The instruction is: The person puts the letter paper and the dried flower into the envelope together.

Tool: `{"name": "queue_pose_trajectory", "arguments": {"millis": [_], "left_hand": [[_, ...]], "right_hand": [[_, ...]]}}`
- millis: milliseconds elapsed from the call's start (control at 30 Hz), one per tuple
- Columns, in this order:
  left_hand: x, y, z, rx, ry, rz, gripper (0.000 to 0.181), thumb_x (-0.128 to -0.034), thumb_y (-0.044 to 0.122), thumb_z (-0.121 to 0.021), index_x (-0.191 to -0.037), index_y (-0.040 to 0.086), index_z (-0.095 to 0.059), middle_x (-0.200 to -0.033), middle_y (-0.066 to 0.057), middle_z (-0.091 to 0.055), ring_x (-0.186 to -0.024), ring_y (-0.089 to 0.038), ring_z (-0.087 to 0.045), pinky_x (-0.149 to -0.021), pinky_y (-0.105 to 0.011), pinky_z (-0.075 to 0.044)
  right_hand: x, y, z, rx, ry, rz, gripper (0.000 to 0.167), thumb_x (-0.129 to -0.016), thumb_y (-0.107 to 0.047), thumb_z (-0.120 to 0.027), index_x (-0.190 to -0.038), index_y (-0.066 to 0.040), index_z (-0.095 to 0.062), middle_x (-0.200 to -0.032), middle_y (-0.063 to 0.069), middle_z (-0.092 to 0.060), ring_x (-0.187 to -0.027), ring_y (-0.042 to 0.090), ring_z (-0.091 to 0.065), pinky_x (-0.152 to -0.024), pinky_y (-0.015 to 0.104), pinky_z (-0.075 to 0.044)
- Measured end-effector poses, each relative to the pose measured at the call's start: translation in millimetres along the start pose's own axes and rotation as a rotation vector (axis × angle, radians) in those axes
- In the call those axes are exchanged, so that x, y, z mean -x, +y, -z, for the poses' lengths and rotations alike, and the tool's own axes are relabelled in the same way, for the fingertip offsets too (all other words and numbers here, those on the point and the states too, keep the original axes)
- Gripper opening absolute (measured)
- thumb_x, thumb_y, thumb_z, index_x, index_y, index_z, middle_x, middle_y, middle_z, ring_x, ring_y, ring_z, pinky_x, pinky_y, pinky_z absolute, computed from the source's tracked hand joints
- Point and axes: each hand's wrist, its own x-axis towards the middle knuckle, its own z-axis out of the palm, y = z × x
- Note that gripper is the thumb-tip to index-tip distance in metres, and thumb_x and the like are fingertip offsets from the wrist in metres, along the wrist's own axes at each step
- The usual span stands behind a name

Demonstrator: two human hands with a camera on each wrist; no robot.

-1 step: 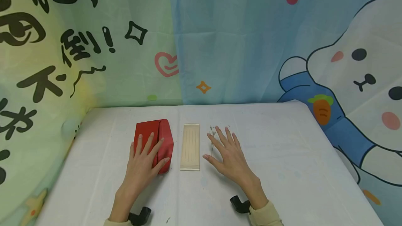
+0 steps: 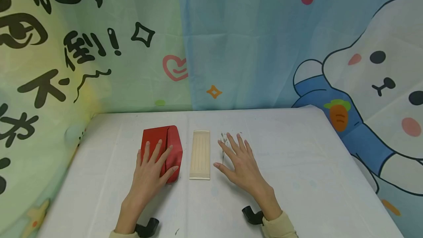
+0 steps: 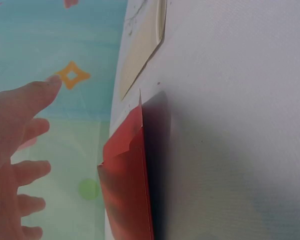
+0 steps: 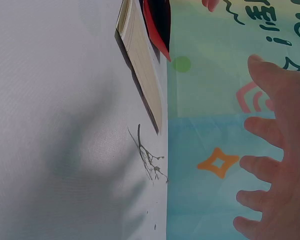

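Observation:
My left hand (image 2: pixel 150 175), fingers spread and straight, is held over a red envelope (image 2: pixel 176 139) on the left of the table. In the left wrist view a gap shows between that hand (image 3: pixel 10 145) and the envelope (image 3: pixel 122 192). A cream, vertically lined folded paper (image 2: pixel 199 155) lies between the two hands. Just right of it, my right hand (image 2: pixel 242 168) hovers with straight, spread fingers above a thin dried sprig (image 2: pixel 223 153), partly covered in the head view. The right wrist view shows the whole sprig (image 4: pixel 142 150) on the cloth, apart from the hand (image 4: pixel 290 165).
A white cloth covers the table (image 2: pixel 297 179). Behind it hangs a printed curtain (image 2: pixel 251 47) with lettering and a cartoon bear. Small dark bits, such as a leaf fragment (image 2: pixel 177 231) near the front edge, lie on the cloth. Black wrist mounts (image 2: pixel 252 216) sit below both hands.

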Motion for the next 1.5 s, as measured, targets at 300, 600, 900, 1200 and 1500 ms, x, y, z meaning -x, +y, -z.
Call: {"name": "queue_pose_trajectory", "arguments": {"millis": [300, 600, 900, 1200, 1500], "left_hand": [[0.6, 0.5, -0.8, -0.003, 0.01, 0.002, 0.069, -0.0915, 0.04, -0.077, -0.152, 0.017, -0.051, -0.163, -0.022, -0.037, -0.151, -0.056, -0.022, -0.12, -0.072, -0.016], [1.2, 1.2, -0.2, 0.043, -0.009, 0.074, 0.068, -0.0915, 0.037, -0.078, -0.15, 0.013, -0.052, -0.155, -0.033, -0.04, -0.14, -0.062, -0.037, -0.11, -0.073, -0.036], [1.6, -0.5, -4.8, 0.051, -0.097, 0.211, 0.068, -0.0948, 0.037, -0.073, -0.148, 0.002, -0.05, -0.149, -0.043, -0.039, -0.135, -0.068, -0.037, -0.107, -0.073, -0.039], [3.2, -7.2, -20.7, 0.039, -0.16, 0.297, 0.074, -0.0933, 0.038, -0.074, -0.15, -0.001, -0.046, -0.152, -0.043, -0.034, -0.137, -0.068, -0.034, -0.106, -0.073, -0.04], [4.4, -9.7, -26.4, 0.017, -0.131, 0.296, 0.071, -0.0929, 0.034, -0.074, -0.15, 0.001, -0.047, -0.15, -0.041, -0.038, -0.134, -0.065, -0.039, -0.1, -0.073, -0.045]], "right_hand": [[1.1, -0.6, 1.9, -0.002, 0.004, -0.008, 0.072, -0.087, -0.041, -0.08, -0.149, -0.013, -0.055, -0.161, 0.021, -0.041, -0.153, 0.05, -0.026, -0.119, 0.07, -0.022], [2.0, -0.7, 1.0, -0.002, 0.024, -0.009, 0.072, -0.086, -0.04, -0.082, -0.147, -0.012, -0.056, -0.159, 0.024, -0.042, -0.15, 0.052, -0.03, -0.116, 0.07, -0.03], [2.0, -1.4, 1.2, -0.01, 0.042, -0.012, 0.066, -0.086, -0.039, -0.082, -0.141, -0.008, -0.061, -0.154, 0.026, -0.048, -0.142, 0.053, -0.043, -0.109, 0.068, -0.04], [-2.9, -3.8, -4.1, -0.04, 0.108, 0.049, 0.058, -0.084, -0.032, -0.086, -0.13, -0.003, -0.066, -0.15, 0.027, -0.051, -0.138, 0.05, -0.049, -0.11, 0.065, -0.042], [-2.4, -6.5, -9.0, -0.037, 0.085, 0.049, 0.056, -0.085, -0.032, -0.085, -0.13, -0.004, -0.066, -0.147, 0.027, -0.054, -0.135, 0.049, -0.053, -0.108, 0.063, -0.045]]}}
